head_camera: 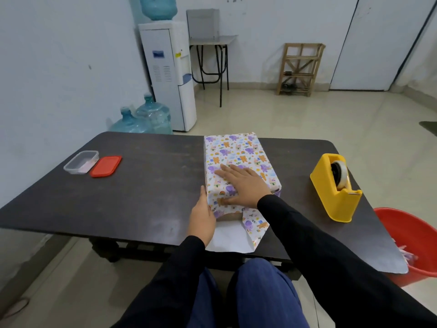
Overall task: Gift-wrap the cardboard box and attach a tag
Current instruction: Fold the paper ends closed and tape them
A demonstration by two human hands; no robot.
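No legible text or labels anywhere.

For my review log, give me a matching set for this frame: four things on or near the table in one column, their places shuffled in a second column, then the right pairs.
Things
1. tape dispenser
2. lid
3. right hand
4. bucket

Places
A. flat on top of the wrapped box
B. past the right edge of the table, lower down
C. on the table, beside the clear container
D. on the table, right of the wrapped box

Pairs: 1-D, 2-C, 3-A, 4-B
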